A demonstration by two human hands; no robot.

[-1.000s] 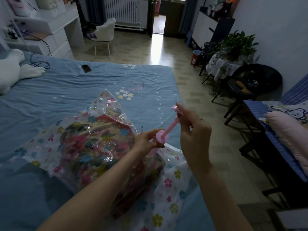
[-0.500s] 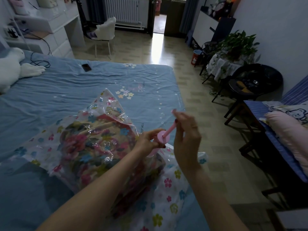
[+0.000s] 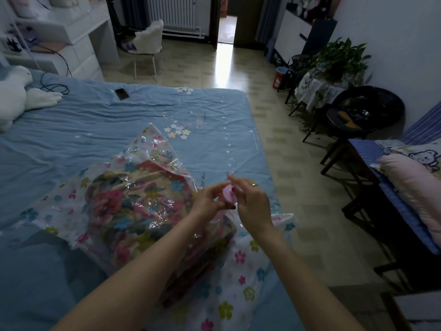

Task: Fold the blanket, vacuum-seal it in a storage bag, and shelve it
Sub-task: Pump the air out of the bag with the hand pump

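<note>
Both hands meet on the small pink plastic hand pump (image 3: 230,194) standing on the bag near the bed's right edge: the left hand (image 3: 207,199) curls its fingers round the pump's body from the left, and the right hand (image 3: 251,202), a gold ring on one finger, rests its fingers over the pump's round top, though how firmly they close on it cannot be told. Under them lies the clear plastic storage bag printed with coloured flowers (image 3: 241,280), and inside it the folded floral blanket in red, pink and blue (image 3: 133,206). The bag rests on the light blue bedsheet (image 3: 95,125). Farther up the bed lie a dark phone (image 3: 122,94) and a white plush toy (image 3: 16,91).
</note>
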